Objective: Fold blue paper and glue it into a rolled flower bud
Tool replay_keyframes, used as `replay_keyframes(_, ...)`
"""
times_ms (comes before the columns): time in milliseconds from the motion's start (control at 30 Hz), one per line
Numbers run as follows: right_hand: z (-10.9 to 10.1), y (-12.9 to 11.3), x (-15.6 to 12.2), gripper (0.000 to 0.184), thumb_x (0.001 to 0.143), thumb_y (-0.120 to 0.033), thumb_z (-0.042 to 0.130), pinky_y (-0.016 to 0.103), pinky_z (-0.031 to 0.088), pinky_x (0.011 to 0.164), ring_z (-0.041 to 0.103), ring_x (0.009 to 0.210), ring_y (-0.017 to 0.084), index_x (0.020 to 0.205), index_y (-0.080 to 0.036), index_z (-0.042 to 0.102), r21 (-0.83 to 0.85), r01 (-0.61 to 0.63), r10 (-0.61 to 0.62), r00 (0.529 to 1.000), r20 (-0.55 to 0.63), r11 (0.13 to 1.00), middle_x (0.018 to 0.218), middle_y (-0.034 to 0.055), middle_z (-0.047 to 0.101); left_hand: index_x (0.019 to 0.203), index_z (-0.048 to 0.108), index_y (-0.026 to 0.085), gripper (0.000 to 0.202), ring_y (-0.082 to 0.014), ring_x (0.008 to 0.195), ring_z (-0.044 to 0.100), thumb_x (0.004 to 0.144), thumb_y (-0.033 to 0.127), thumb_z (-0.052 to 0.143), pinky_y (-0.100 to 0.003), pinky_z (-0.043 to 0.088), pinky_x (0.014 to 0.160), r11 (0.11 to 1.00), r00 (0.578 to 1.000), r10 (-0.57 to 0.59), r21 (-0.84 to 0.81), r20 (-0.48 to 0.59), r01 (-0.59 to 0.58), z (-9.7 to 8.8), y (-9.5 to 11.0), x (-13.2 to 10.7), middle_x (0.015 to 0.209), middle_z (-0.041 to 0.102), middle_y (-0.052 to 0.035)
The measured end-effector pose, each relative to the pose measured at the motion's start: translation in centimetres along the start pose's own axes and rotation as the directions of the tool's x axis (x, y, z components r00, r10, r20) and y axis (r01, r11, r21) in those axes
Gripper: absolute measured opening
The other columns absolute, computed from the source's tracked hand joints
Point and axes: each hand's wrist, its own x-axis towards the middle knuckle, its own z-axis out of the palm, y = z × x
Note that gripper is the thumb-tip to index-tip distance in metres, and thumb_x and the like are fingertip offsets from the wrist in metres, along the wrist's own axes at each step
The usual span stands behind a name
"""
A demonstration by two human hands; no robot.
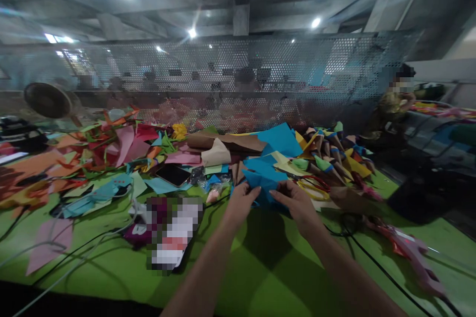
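A bright blue sheet (pixel 265 178), felt or thick paper by its look, is held up between my two hands above the green table (pixel 267 277). My left hand (pixel 241 200) pinches its left side between thumb and fingers. On the right side, my right hand (pixel 294 203) grips it the same way. The sheet looks bent or folded, and its lower part lies in shadow. Just beyond it are a larger blue sheet (pixel 280 139) and a brown sheet (pixel 230 142). Yellow-handled scissors (pixel 312 190) lie right of my right hand.
A pink glue gun (pixel 409 252) with a black cord lies at right. Phones (pixel 178 235) and cables are at left. Colourful scraps (pixel 122 143) heap along the back left, brown cones (pixel 330 151) at back right. A perforated metal screen (pixel 223 79) stands behind; a person (pixel 394 104) is far right.
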Motion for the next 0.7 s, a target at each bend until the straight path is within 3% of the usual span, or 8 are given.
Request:
replay_keyframes(100, -0.4, -0.6, 0.1, 0.042, 0.062, -0.056, 0.082, 0.030, 0.045, 0.062, 0.055, 0.064, 0.016, 0.079, -0.019, 0.068, 0.042, -0.016, 0.017, 1.000, -0.009, 0.999, 0.068, -0.0004, 0.062, 0.074, 0.064, 0.015, 0.036, -0.0143, 0.064, 0.055, 0.074, 0.050, 0.070, -0.024, 0.043, 0.057, 0.994, 0.999, 0.048, 0.095, 0.006, -0.048, -0.3, -0.2, 0.1, 0.069, 0.063, -0.0018)
replay_keyframes(333, -0.5, -1.0, 0.1, 0.042, 0.056, -0.056, 0.085, 0.032, 0.046, 0.062, 0.056, 0.062, 0.017, 0.063, -0.019, 0.065, 0.010, -0.045, 0.045, 0.998, 0.039, 0.999, 0.060, 0.0005, 0.062, 0.066, 0.049, 0.019, 0.032, -0.0120, 0.060, 0.040, 0.083, 0.045, 0.059, -0.025, 0.033, 0.058, 0.964, 0.984, 0.166, 0.220, -0.071, -0.147, -0.3, 0.7, -0.2, 0.062, 0.045, 0.0034)
replay_keyframes(433, -0.4, -1.1, 0.1, 0.043, 0.056, -0.056, 0.084, 0.033, 0.047, 0.063, 0.057, 0.064, 0.018, 0.071, -0.019, 0.068, 0.021, -0.071, 0.070, 0.996, 0.049, 0.997, 0.065, 0.0010, 0.064, 0.063, 0.043, 0.021, 0.033, -0.0129, 0.062, 0.039, 0.084, 0.042, 0.057, -0.026, 0.030, 0.059, 0.936, 0.973, 0.219, 0.295, -0.068, -0.190, -0.3, 0.6, -0.2, 0.063, 0.043, 0.0033)
replay_keyframes(533, -0.5, -1.0, 0.1, 0.046, 0.056, -0.055, 0.084, 0.033, 0.047, 0.065, 0.058, 0.068, 0.019, 0.082, -0.019, 0.071, 0.018, -0.063, 0.062, 0.997, 0.036, 0.998, 0.074, 0.0028, 0.067, 0.060, 0.038, 0.022, 0.034, -0.0135, 0.061, 0.038, 0.085, 0.038, 0.055, -0.028, 0.026, 0.058, 0.901, 0.978, 0.208, 0.386, 0.014, -0.197, -0.2, 0.0, 0.0, 0.062, 0.041, 0.0034)
replay_keyframes(700, -0.8, -0.2, 0.5, 0.039, 0.057, -0.052, 0.082, 0.029, 0.042, 0.059, 0.053, 0.063, 0.016, 0.069, -0.019, 0.066, -0.070, 0.006, -0.005, 1.000, 0.005, 0.998, 0.064, -0.0002, 0.061, 0.061, 0.038, 0.021, 0.031, -0.0148, 0.065, 0.042, 0.087, 0.034, 0.050, -0.029, 0.027, 0.061, 0.868, 0.973, 0.175, 0.443, 0.153, -0.226, -0.1, -0.7, 0.1, 0.065, 0.045, 0.0019)
